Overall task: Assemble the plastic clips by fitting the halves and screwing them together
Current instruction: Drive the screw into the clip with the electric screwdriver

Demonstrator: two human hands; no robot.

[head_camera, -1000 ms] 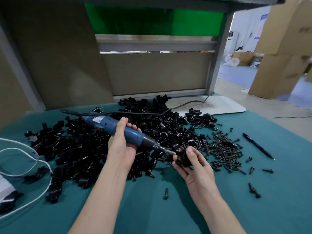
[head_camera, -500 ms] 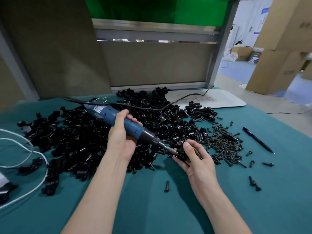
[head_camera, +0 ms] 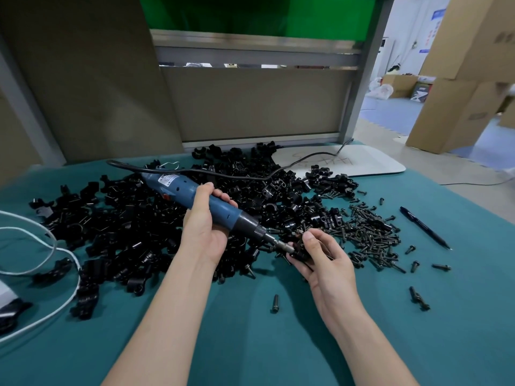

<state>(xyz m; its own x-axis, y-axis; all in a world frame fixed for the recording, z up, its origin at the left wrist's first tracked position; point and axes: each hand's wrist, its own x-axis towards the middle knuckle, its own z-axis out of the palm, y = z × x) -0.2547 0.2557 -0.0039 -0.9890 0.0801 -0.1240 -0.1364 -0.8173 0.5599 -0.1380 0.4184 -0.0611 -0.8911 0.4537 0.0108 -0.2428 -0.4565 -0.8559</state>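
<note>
Little has changed in the last second: both hands hold the same pose, and only the camera has dipped slightly, so the table sits a touch higher in view.

Seen from the person's head, looking down at a table [head_camera: 250,344] covered in teal cloth. The left hand [head_camera: 204,232] is wrapped around the blue body of an electric screwdriver [head_camera: 211,203], thumb on top, with the tool slanting down to the right. Its metal bit touches a small black plastic clip [head_camera: 299,250], which the right hand [head_camera: 327,263] pinches between thumb and curled fingers just above the cloth, near the middle of the table. Whether the clip's halves are fully joined cannot be made out.

Behind and to the left of the hands spreads a large heap of black clip halves [head_camera: 139,227]. To the right of the hands lies a heap of dark screws [head_camera: 370,235], with a few strays scattered nearer, including one loose screw [head_camera: 275,303] between the forearms. Further right a black pen [head_camera: 425,228] lies on the cloth. The screwdriver's black cord [head_camera: 237,176] runs over the clip heap toward a white board [head_camera: 362,165] at the far edge. A white cable [head_camera: 41,246] loops at the left edge. Beyond the table stands a tan partition panel [head_camera: 250,101], and cardboard boxes [head_camera: 459,79] are stacked at the far right.
</note>
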